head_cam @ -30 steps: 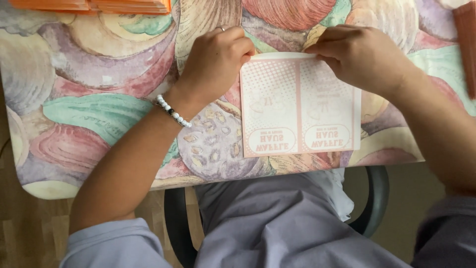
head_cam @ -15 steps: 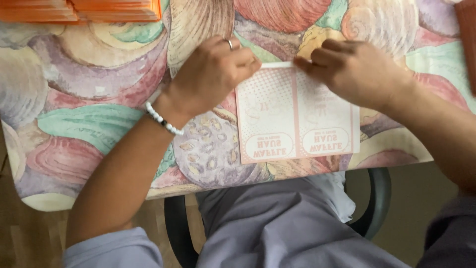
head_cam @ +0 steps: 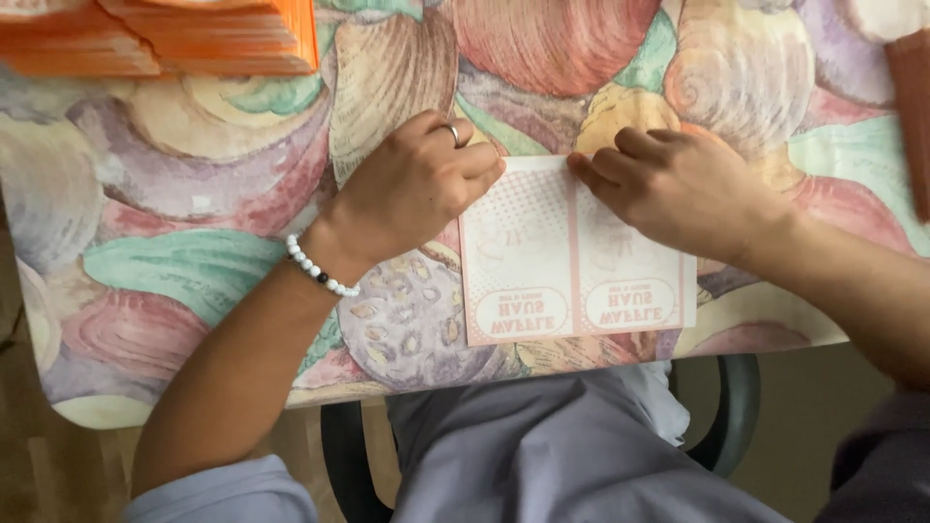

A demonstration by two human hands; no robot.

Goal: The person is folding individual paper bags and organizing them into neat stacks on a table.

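Two hands, yours, rest on a flat printed card [head_cam: 579, 254] lying near the front edge of a table covered in a cloth [head_cam: 194, 223] patterned with large pastel seashells. The card is pale pink and white, with a crease or seam running down its middle that splits it into two matching panels.

Your left hand [head_cam: 412, 189], wearing a ring and a white beaded bracelet [head_cam: 318, 269], is loosely curled, its fingertips [head_cam: 484, 165] pressing on the card's upper left corner. Your right hand [head_cam: 678, 189] lies partly flat over the upper right panel, fingers [head_cam: 605, 165] bent and pressing near the top of the centre line. Neither hand pinches or lifts the card; whether any edge is gripped from beneath cannot be told.

Risk, as a judgement: uneven pressure from the two hands could skew the card along its centre line, and its lower edge sits close enough to the table's edge that a pull toward you might slide it off.

Orange stacked sheets [head_cam: 208, 34] at the upper left are cut off by the frame, as is a reddish-brown object [head_cam: 913, 116] at the right. Your right palm hides part of the card.
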